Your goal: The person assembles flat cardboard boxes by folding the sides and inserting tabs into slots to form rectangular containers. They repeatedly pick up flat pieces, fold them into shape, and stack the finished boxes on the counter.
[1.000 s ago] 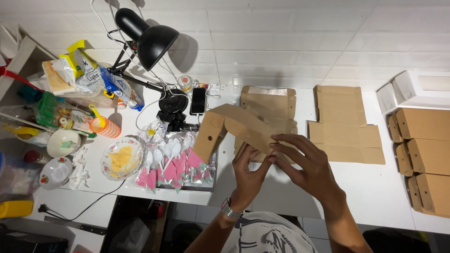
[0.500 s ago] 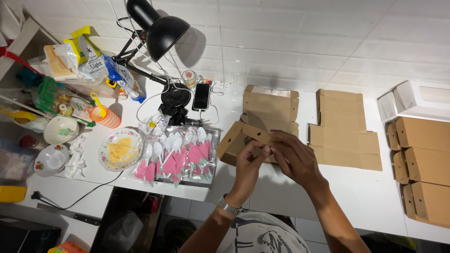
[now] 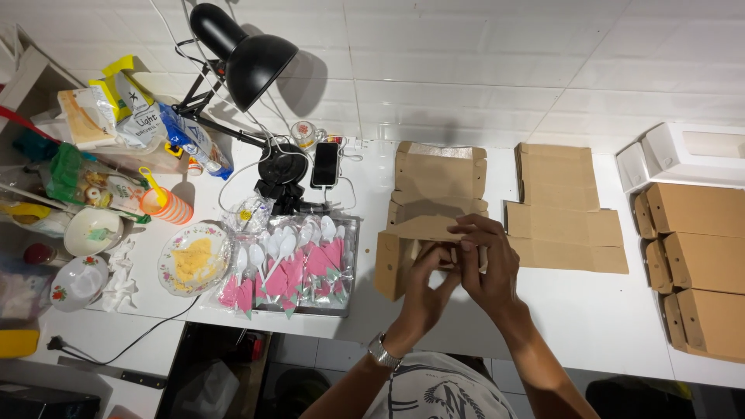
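My left hand (image 3: 425, 273) and right hand (image 3: 487, 264) both grip half-folded brown cardboard box (image 3: 403, 252) above white table (image 3: 590, 310) front edge, pinching flaps to hold walls upright; flat brown blanks (image 3: 563, 206) lie behind.

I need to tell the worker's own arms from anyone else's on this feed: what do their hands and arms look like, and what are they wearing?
Both forearms are bare, with no sleeves reaching them and no gloves on the left hand or the right hand. A silver metal-link wristwatch sits on the left wrist. No rings are visible. Below the arms shows a white shirt with a dark printed design.
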